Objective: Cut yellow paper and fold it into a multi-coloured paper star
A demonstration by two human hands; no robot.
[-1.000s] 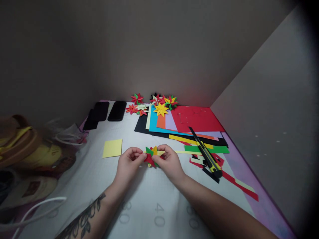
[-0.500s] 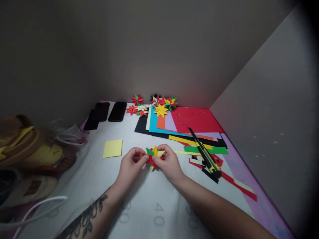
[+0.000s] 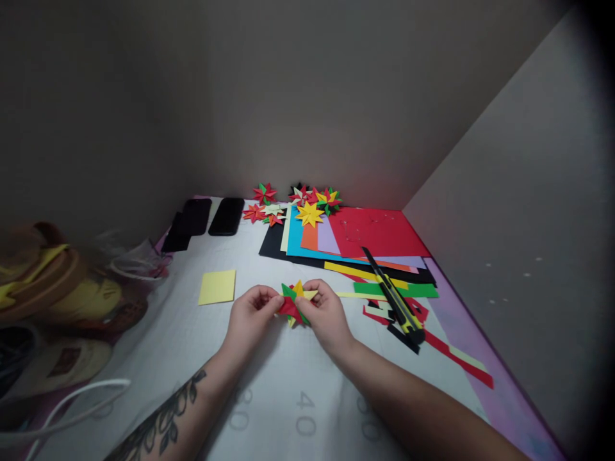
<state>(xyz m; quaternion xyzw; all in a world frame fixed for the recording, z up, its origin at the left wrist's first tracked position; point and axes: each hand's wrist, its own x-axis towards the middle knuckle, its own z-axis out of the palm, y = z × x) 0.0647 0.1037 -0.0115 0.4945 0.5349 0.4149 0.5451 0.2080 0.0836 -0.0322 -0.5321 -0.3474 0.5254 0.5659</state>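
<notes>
Between my two hands is a folded paper star (image 3: 294, 306) with red, green, yellow and cream points. My left hand (image 3: 254, 312) pinches a red point on its left side between thumb and fingers. On the other side, my right hand (image 3: 327, 314) grips the star with the thumb laid over its front and the fingers behind. The fingertips behind the paper are partly hidden. To the left of my left hand lies a pad of yellow sticky notes (image 3: 217, 287). A black and yellow utility knife (image 3: 398, 301) rests right of my right hand, on paper scraps.
Several finished paper stars (image 3: 310, 214) sit at the back by the wall. Coloured sheets (image 3: 379, 234) are stacked behind the knife, with cut strips (image 3: 461, 362) at the right. Two dark phone-like slabs (image 3: 227, 216) lie back left. A white cable (image 3: 86, 397) and a pot-like container (image 3: 72, 282) stand left.
My right thumb has shifted slightly on the star, and more of the red point at my left fingertips shows. The star stays in both hands at nearly the same spot.
</notes>
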